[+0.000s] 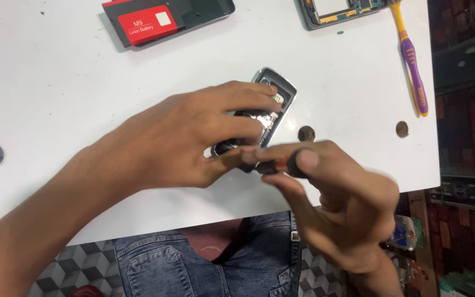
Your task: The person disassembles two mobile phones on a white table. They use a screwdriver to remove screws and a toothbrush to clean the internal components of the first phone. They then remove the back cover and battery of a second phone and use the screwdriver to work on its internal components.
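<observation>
While the left hand (pixel 193 137) pins the small black opened phone body (pixel 268 104) flat on the white tabletop (pixel 56 82), the right hand (pixel 331 192) pinches a dark-handled tool (pixel 290 163) at its near end; steady downward pressure seems advisable. Far edge: black battery with red rectangular label (pixel 149 25); right: purple-yellow toothbrush (pixel 412 58).

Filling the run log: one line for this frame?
left hand: holds opened phone | right hand: grips dark tool at phone | table: battery, toothbrush

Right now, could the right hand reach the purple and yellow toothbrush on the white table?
Probably yes: the toothbrush lies uncovered on the white table, but the right hand is pinching a small dark tool.
</observation>
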